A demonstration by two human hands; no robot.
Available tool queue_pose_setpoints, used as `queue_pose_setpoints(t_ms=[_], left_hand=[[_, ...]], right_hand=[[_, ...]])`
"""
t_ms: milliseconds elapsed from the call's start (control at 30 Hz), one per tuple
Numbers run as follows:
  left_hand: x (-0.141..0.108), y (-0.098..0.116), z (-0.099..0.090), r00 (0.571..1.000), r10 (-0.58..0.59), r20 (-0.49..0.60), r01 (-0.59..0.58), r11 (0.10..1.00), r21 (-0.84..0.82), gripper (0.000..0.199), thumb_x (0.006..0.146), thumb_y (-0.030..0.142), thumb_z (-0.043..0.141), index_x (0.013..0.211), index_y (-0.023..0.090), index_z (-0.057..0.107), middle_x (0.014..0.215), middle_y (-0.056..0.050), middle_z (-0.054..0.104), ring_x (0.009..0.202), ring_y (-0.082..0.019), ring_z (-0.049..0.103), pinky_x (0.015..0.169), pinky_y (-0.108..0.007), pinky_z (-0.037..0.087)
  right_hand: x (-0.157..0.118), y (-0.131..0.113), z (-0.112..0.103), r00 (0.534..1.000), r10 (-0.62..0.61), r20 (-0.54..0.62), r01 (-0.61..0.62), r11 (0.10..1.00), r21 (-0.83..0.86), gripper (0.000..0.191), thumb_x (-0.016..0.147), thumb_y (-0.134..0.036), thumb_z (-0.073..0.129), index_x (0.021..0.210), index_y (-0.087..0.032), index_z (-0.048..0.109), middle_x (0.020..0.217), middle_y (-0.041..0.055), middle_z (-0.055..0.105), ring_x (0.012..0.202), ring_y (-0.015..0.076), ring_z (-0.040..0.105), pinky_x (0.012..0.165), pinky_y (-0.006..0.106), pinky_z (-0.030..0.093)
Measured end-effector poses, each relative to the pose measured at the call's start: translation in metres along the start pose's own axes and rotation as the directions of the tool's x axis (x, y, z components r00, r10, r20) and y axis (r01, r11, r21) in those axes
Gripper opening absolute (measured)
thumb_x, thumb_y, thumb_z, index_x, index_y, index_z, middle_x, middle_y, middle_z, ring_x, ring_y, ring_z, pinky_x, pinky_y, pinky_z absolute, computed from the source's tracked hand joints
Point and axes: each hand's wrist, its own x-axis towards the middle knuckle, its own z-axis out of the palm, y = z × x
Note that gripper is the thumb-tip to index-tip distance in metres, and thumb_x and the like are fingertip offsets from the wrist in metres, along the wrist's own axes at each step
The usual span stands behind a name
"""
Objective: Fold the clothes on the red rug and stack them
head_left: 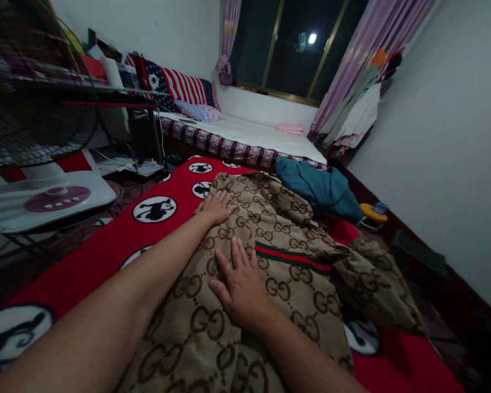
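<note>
A tan jacket (288,292) with a brown letter pattern and a green-red-green stripe lies spread on a red blanket (180,188) printed with white circles and dark figures. My left hand (217,208) rests flat on the jacket's upper left part, fingers stretched out. Nearer to me, my right hand (243,284) presses on the front of the jacket, left of the stripe, its fingers spread. One sleeve (378,284) reaches out to the right over the blanket. Neither hand grips the cloth.
Folded teal cloth (319,188) lies beyond the jacket at the right. A fan (57,185) stands on the left, near a cluttered desk (118,98). Behind is a bed (245,134) under a dark window (294,49). Clothes (360,114) hang by the right wall.
</note>
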Motion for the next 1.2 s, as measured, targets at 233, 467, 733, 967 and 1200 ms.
queue_pose_setpoints(t_ms=[233,467,733,967,1200], left_hand=[[-0.017,0.039,-0.028,0.997,0.024,-0.079,-0.020,0.999,0.046,0.046,0.091,0.037,0.044,0.125,0.011,0.058,0.135,-0.019,0.053,0.131,-0.034,0.040,0.112,-0.048,0.020],[-0.057,0.037,0.005,0.985,0.121,-0.124,-0.131,0.989,-0.074,0.059,0.096,0.049,0.028,0.150,0.023,0.025,0.154,-0.007,0.029,0.144,-0.024,0.021,0.116,-0.046,0.016],[-0.058,0.031,0.011,0.980,0.128,-0.155,-0.136,0.990,-0.043,0.059,0.095,0.050,0.031,0.148,0.023,0.031,0.153,-0.006,0.032,0.142,-0.024,0.025,0.116,-0.045,0.018],[-0.058,0.033,0.017,0.971,0.114,-0.212,-0.119,0.993,-0.013,0.057,0.095,0.049,0.033,0.146,0.024,0.036,0.151,-0.007,0.036,0.141,-0.024,0.029,0.116,-0.043,0.019],[-0.069,0.042,0.011,0.985,0.113,-0.133,-0.112,0.994,0.015,0.058,0.095,0.046,0.034,0.147,0.021,0.033,0.154,-0.011,0.027,0.143,-0.027,0.023,0.115,-0.046,0.018]], right_hand=[[0.000,-0.006,0.005,0.999,-0.034,-0.022,0.035,0.999,0.023,0.069,0.089,-0.061,0.042,0.146,-0.023,0.032,0.158,0.0154,0.012,0.145,0.0350,0.007,0.110,0.065,0.012],[-0.003,-0.014,0.000,0.984,-0.176,-0.034,0.178,0.980,0.091,0.060,0.089,-0.061,0.044,0.138,-0.025,0.044,0.151,0.0088,0.036,0.141,0.0291,0.023,0.110,0.065,0.012],[-0.018,0.039,-0.045,0.929,0.014,-0.371,0.142,0.910,0.390,0.023,0.091,-0.030,0.051,0.103,-0.022,0.069,0.117,0.0057,0.068,0.109,0.0156,0.062,0.096,0.031,0.047],[-0.097,0.189,-0.147,0.610,0.480,-0.630,-0.675,0.732,-0.095,0.051,0.077,-0.043,0.061,0.120,-0.015,0.062,0.121,0.0180,0.063,0.112,0.0330,0.058,0.091,0.046,0.045],[-0.138,0.218,-0.149,0.516,0.775,-0.363,-0.797,0.590,0.127,0.031,0.071,-0.042,0.062,0.076,-0.014,0.074,0.060,0.0106,0.067,0.064,0.0297,0.068,0.057,0.037,0.051]])
